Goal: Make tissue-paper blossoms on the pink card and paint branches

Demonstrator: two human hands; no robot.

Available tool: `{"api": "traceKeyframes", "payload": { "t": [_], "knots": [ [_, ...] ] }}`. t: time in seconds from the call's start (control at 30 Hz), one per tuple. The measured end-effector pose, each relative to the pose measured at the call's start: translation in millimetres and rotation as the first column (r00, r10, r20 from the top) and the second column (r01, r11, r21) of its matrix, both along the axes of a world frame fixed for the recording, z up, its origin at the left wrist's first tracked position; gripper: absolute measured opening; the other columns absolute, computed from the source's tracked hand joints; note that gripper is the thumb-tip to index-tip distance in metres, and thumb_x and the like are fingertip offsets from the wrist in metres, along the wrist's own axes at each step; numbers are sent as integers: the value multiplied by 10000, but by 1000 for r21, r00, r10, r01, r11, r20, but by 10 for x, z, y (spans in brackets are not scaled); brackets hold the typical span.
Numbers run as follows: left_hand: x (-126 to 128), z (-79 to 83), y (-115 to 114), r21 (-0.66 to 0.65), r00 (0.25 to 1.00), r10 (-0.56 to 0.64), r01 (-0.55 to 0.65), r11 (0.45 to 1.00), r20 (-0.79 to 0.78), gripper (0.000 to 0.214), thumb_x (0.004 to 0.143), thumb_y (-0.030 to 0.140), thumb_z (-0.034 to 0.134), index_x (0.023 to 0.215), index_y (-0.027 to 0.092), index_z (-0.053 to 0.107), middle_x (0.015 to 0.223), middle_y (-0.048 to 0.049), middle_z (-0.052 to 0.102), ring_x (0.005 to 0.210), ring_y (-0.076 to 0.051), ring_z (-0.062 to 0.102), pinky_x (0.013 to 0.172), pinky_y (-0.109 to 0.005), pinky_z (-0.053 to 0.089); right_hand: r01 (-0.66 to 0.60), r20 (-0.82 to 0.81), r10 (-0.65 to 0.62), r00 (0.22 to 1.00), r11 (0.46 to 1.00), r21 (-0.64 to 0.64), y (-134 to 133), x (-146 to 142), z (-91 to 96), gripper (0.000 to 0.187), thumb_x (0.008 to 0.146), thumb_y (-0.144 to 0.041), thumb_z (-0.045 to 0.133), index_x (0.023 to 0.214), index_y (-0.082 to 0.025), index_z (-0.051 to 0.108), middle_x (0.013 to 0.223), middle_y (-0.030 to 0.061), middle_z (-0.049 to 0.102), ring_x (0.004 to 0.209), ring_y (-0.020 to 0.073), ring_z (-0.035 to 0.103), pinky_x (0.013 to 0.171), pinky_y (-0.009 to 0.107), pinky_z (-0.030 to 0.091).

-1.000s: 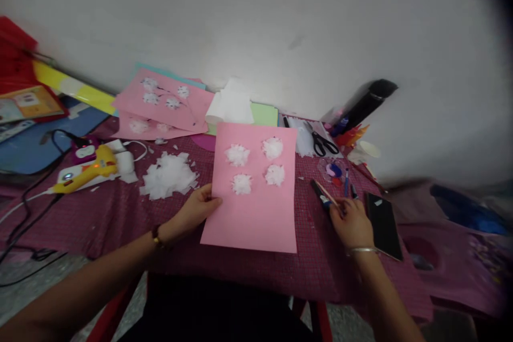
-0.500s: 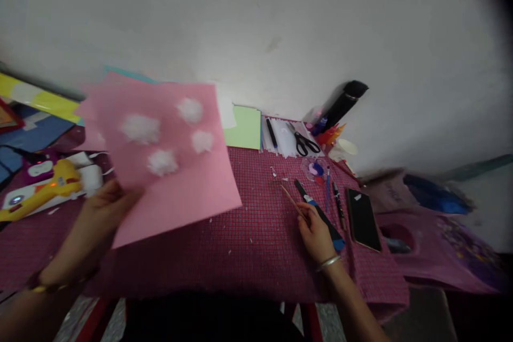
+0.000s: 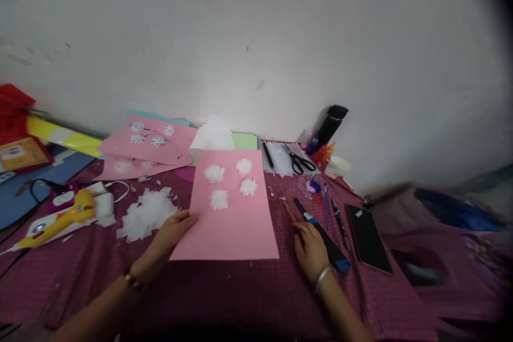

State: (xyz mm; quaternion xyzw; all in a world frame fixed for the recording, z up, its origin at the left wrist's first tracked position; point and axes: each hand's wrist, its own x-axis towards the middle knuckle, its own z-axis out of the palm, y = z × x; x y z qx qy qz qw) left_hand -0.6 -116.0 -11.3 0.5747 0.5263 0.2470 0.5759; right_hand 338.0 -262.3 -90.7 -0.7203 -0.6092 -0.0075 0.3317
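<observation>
My left hand [image 3: 179,227] is closed on the left edge of a pink sheet of paper [image 3: 240,232]. Several fluffy white tufts [image 3: 219,199] sit on the upper half of that sheet. Just left of the hand is a heap of white scraps [image 3: 148,214], on the table. My right hand [image 3: 310,248], with a bangle at the wrist, is closed round a thin brown stick [image 3: 289,211] whose tip points up and left. A long black and blue tool [image 3: 326,240] lies close beside this hand.
A yellow glue gun [image 3: 76,211] lies at left by a purple adapter [image 3: 64,196]. More pink sheets with tufts [image 3: 168,144] rest behind. At right are scissors [image 3: 300,160], a paint palette [image 3: 313,187], a blue brush [image 3: 326,208], a phone [image 3: 368,238] and a black bottle [image 3: 331,125].
The pink sheet has moved right and down from its raised, tilted position to the middle of the table, with my left hand still on it. The white scrap heap has come into view.
</observation>
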Motion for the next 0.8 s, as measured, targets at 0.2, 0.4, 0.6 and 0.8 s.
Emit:
{"api": "traceKeyframes", "payload": {
  "t": [0.2, 0.4, 0.6, 0.8],
  "knots": [
    [319, -184, 50, -117, 992, 49, -36, 992, 115, 342, 696, 443, 650, 894, 166, 631, 713, -52, 691, 607, -195, 620, 567, -301, 480, 16, 48, -15, 999, 1000, -17, 3, -39, 41, 289, 807, -148, 470, 1043, -167, 636, 1040, 128, 634, 968, 252, 587, 879, 454, 493],
    [240, -127, 107, 313, 989, -73, 111, 943, -129, 406, 766, 394, 555, 1094, 157, 528, 987, -90, 639, 805, -213, 611, 725, -331, 483, 9, -8, -9, 1000, 1000, -8, -8, -83, 129, 248, 799, -134, 474, 951, -196, 660, 1009, 105, 619, 958, 236, 579, 878, 432, 478],
    [174, -85, -104, 569, 784, 14, 438, 696, -621, 253, 889, 393, 394, 758, 200, 491, 699, -22, 537, 629, -175, 514, 622, -283, 365, 9, -43, -11, 999, 1000, -27, -9, -103, 181, 155, 824, -168, 498, 744, -204, 626, 924, 90, 625, 898, 216, 579, 868, 405, 471],
    [396, -192, -113, 454, 677, -224, 666, 591, -701, 343, 925, 393, 343, 699, 188, 498, 658, -35, 521, 620, -174, 483, 618, -271, 330, -2, -16, 1, 1000, 998, -65, -5, -69, 168, 134, 827, -180, 503, 761, -201, 617, 899, 83, 643, 880, 212, 579, 858, 394, 457]
  ]
}}
